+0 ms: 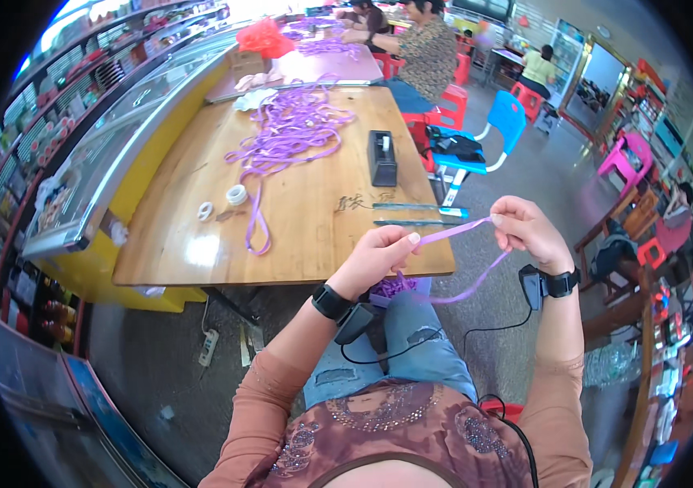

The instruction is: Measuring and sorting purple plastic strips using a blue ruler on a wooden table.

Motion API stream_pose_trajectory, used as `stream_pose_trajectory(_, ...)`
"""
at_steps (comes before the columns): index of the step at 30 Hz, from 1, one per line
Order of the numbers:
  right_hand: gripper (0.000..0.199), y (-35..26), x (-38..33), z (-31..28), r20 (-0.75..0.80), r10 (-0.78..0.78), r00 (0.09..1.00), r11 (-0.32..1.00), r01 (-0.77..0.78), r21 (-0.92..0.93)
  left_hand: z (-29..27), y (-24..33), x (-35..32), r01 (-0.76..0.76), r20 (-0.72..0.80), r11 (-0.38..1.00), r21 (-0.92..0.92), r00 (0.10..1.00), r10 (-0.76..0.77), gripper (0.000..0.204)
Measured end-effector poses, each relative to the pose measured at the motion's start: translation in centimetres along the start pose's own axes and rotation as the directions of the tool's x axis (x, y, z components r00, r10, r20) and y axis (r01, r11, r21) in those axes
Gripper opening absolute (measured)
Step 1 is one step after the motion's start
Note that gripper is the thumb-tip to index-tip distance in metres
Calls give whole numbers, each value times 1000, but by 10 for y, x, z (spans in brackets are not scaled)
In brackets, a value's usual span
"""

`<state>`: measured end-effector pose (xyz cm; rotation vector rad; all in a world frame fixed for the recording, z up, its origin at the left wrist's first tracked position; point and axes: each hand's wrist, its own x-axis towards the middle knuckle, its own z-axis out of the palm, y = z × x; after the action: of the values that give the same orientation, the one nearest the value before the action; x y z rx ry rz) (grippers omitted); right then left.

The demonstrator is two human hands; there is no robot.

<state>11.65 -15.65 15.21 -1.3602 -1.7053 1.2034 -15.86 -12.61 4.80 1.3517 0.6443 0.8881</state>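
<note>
A narrow purple ribbon (454,231) is stretched between my two hands, just off the table's near right corner. My left hand (381,254) pinches it between thumb and fingers. Higher and to the right, my right hand (525,230) pinches it too, and a loop of the ribbon sags below toward my lap. Under the table edge, by my knees, a box (381,299) holds more purple ribbon (394,285). On the wooden table (306,220) lies a large tangled heap of the same ribbon (298,122), with one loop trailing toward me.
A black tape dispenser (382,159) stands at the table's right side, near two thin blue-ended sticks (420,210). Tape rolls (237,195) lie at left. Beyond are a blue chair (505,130), red stools (448,106) and people at a farther table. A glass case (143,138) borders the left.
</note>
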Motion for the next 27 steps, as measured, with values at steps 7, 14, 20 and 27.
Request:
stream_pose_trajectory(7,16,85,-13,-42,-235,129,963,991,-136,-14,37,-20,46,25,110,998,55,993,-31,25)
stream_pose_trajectory(14,44,108,-5,-2,16,-54,998,945,46,324,89,-48,92,-231,256,914,333,955,148,17)
stream_pose_trajectory(20,31,146,4,-38,-6,27,1000,960,-25,277,110,-57,123,-184,110,872,454,983,150,17)
stream_pose_trajectory(27,17,165,32,-74,-293,20,956,996,-45,-77,108,-57,158,-381,210,664,643,922,326,18)
